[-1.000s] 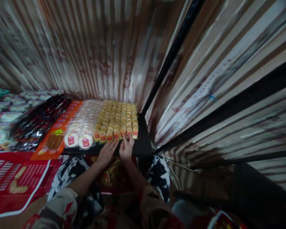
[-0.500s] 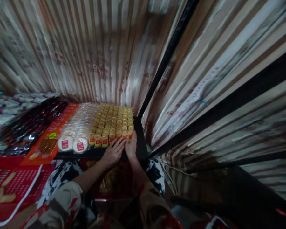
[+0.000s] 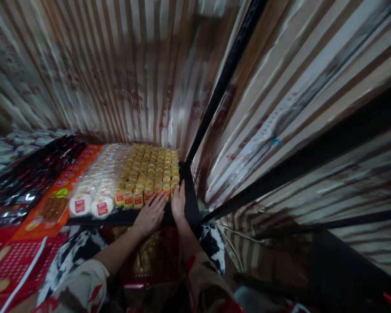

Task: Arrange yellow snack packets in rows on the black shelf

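Observation:
Several rows of small yellow packaged snacks (image 3: 146, 174) with red-and-yellow labels stand packed together on a black shelf (image 3: 189, 195). My left hand (image 3: 151, 214) lies flat with its fingers stretched out against the front of the rows, near the right end. At the right front corner, my right hand (image 3: 178, 202) is held on edge along the side of the last row, fingers extended upward and touching the packs. Neither hand grips a pack. To the left of the yellow snacks are rows of round white packages (image 3: 102, 206) with red labels, in clear wrap.
Left of these lie an orange snack packet (image 3: 54, 208) and dark glossy packets (image 3: 32, 174). A red basket (image 3: 22, 269) with a white handle sits at the lower left, and another red crate (image 3: 169, 256) below the shelf. A black post (image 3: 221, 82) and striped fabric (image 3: 133, 78) stand behind.
The view has shifted a little, so the shelf goods appear further left and lower. My right hand has drawn slightly apart from my left hand.

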Demonstrator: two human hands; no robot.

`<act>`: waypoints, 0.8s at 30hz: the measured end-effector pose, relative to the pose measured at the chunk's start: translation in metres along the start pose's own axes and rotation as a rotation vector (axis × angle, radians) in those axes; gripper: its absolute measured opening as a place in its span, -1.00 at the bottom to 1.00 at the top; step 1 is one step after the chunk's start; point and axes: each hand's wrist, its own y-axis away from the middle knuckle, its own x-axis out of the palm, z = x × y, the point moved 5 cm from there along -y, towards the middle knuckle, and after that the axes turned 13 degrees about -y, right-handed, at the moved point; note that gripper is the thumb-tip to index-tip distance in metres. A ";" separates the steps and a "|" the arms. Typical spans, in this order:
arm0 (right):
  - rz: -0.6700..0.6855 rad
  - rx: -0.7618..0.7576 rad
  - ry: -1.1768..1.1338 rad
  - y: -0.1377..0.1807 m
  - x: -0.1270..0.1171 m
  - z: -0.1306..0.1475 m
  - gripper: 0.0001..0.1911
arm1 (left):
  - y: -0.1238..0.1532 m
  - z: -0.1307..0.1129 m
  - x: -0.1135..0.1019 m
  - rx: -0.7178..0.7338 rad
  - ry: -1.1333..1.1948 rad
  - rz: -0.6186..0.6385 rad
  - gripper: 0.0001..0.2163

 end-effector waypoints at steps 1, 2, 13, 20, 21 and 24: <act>0.013 -0.005 0.000 -0.001 0.004 -0.001 -0.36 | 0.000 0.000 0.001 -0.003 -0.003 0.004 -0.60; 0.027 -0.016 0.005 -0.002 0.009 -0.001 -0.36 | 0.000 0.000 0.001 -0.006 -0.004 0.008 -0.61; 0.104 0.044 -0.001 0.004 0.011 0.013 -0.31 | 0.002 0.000 0.003 -0.007 0.043 0.049 -0.58; -0.066 -0.192 -0.088 0.031 -0.018 0.055 -0.42 | 0.010 0.003 0.000 0.009 0.148 0.038 -0.58; -0.049 -0.217 -0.145 0.043 -0.023 0.060 -0.46 | 0.017 0.000 0.000 -0.010 0.181 0.040 -0.60; 0.115 -0.212 -0.249 0.088 -0.034 0.063 -0.59 | 0.052 -0.018 0.003 -0.107 0.351 0.129 -0.67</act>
